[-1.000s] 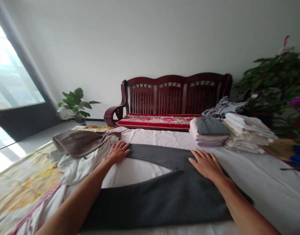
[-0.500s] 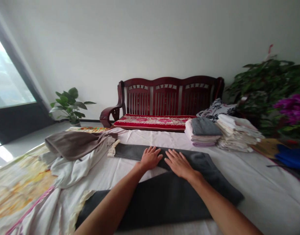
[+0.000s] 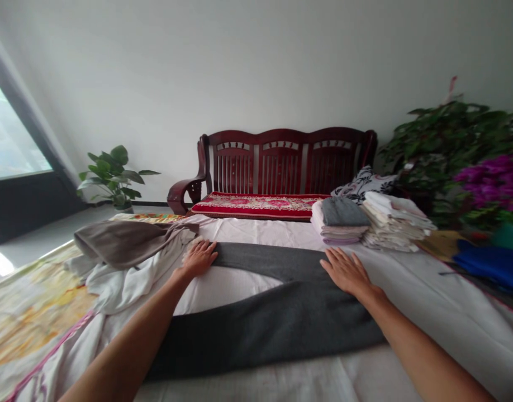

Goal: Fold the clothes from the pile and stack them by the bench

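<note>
A dark grey garment point(image 3: 281, 318) lies spread on a white sheet point(image 3: 428, 301) in front of me. Its far strip runs left to right. My left hand point(image 3: 199, 258) lies flat, fingers apart, on the left end of that strip. My right hand point(image 3: 345, 271) lies flat and open on the strip's right end. Neither hand holds anything.
A heap of brown and white cloth point(image 3: 126, 251) lies at the left. Two stacks of folded laundry point(image 3: 371, 220) sit at the far right. Behind stand a red wooden bench point(image 3: 281, 173), potted plants point(image 3: 457, 151) and blue items point(image 3: 487, 259).
Half a second ago both hands lay close together at the middle of the grey strip. They have slid apart, left hand to the left end, right hand to the right end.
</note>
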The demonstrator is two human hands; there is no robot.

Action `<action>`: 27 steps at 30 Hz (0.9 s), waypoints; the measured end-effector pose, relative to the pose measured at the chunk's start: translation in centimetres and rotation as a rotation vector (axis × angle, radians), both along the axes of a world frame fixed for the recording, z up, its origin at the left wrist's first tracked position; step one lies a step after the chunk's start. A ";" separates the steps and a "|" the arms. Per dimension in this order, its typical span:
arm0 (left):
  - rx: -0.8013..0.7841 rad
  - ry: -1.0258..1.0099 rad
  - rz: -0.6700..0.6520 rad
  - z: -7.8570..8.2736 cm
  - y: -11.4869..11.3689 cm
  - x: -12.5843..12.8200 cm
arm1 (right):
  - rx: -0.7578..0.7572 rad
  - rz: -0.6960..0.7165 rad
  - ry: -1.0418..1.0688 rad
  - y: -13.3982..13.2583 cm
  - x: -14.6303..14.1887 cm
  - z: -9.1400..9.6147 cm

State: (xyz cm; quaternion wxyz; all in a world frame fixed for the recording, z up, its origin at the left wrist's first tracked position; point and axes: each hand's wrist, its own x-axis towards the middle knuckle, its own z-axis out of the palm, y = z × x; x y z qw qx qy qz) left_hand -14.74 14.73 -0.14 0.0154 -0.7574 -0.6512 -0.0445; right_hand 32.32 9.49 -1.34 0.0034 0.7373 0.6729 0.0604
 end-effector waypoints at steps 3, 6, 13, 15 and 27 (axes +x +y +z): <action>-0.045 -0.028 0.004 1.0 -1.6 2.4 | 0.054 -0.071 0.006 -0.9 -2.3 1.2; -0.049 -0.064 -0.138 1.5 -5.4 6.5 | 0.165 0.061 0.049 -3.5 -7.1 2.2; -0.016 -0.112 -0.490 -0.6 -16.0 10.6 | 0.101 0.554 0.162 -11.2 -16.4 0.5; -0.017 -0.078 -0.524 -1.0 -17.0 9.1 | 0.095 0.562 0.147 -11.7 -15.4 -0.1; 0.050 -0.001 -0.373 -1.6 -18.4 -1.8 | 0.119 -0.061 -0.004 -10.8 -0.2 -1.1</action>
